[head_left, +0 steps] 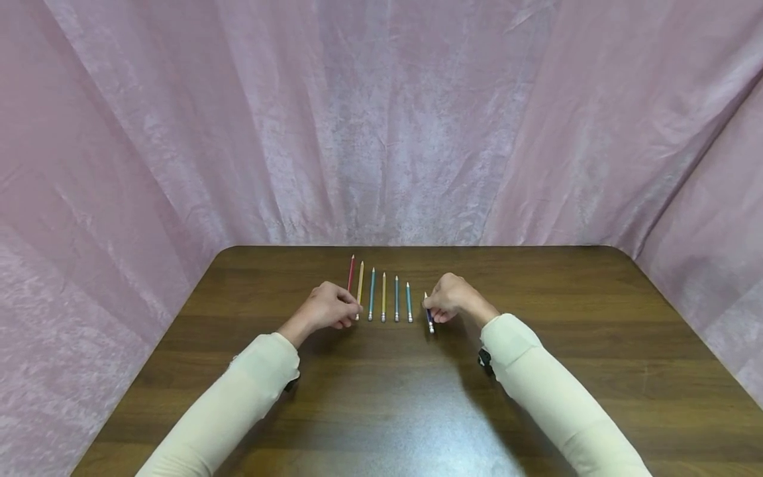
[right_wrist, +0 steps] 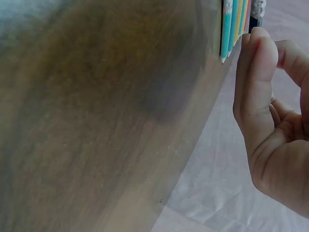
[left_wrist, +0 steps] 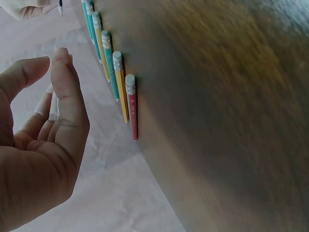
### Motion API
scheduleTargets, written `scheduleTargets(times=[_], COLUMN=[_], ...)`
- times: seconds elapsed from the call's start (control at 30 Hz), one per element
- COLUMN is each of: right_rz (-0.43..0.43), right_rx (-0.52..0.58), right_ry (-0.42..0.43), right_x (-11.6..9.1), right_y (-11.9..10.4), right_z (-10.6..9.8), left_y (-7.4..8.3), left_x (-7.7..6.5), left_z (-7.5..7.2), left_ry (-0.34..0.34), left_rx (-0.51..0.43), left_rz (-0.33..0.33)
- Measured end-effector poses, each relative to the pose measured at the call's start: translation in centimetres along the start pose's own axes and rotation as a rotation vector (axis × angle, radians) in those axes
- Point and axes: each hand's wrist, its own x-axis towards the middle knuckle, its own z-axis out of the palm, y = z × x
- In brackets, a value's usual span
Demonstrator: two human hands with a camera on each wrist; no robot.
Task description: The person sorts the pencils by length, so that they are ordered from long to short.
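My right hand (head_left: 451, 298) pinches a short dark blue pencil (head_left: 429, 320) between thumb and fingers, its white eraser end towards me. In the right wrist view, the silver ferrule of that dark pencil (right_wrist: 257, 9) shows past the fingertips. Over the left end of a pencil row, my left hand (head_left: 330, 305) hovers with nothing in it; thumb and forefinger stand apart in the left wrist view. Nearest to it are a red pencil (left_wrist: 132, 108) and a yellow pencil (head_left: 360, 281). In the head view the left fingers cover the red pencil's lower part.
Right of those two lie a longer teal pencil (head_left: 372, 295), another yellow pencil (head_left: 384, 298) and two shorter teal ones, erasers roughly level, lengths falling to the right. The brown wooden table (head_left: 381, 384) ends at a pink curtain (head_left: 381, 132).
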Motion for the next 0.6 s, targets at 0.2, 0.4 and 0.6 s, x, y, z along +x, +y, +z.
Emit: scheduleTargets(times=[0.2, 0.4, 0.6], right_rz=[0.023, 0.007, 0.037], right_rx=[0.016, 0.023, 0.037], right_ry=[0.012, 0.014, 0.019], right_x=[1.4, 2.4, 3.3], right_y=[-0.3, -0.2, 0.2], right_z=[-0.2, -0.4, -0.2], left_y=[-0.1, 0.0, -0.1], left_x=[0.2, 0.4, 0.5], left_z=[-0.2, 0.0, 0.2], left_ry=[0.004, -0.001, 0.000], left_rx=[-0.001, -0.005, -0.015], left_rz=[-0.005, -0.006, -0.007])
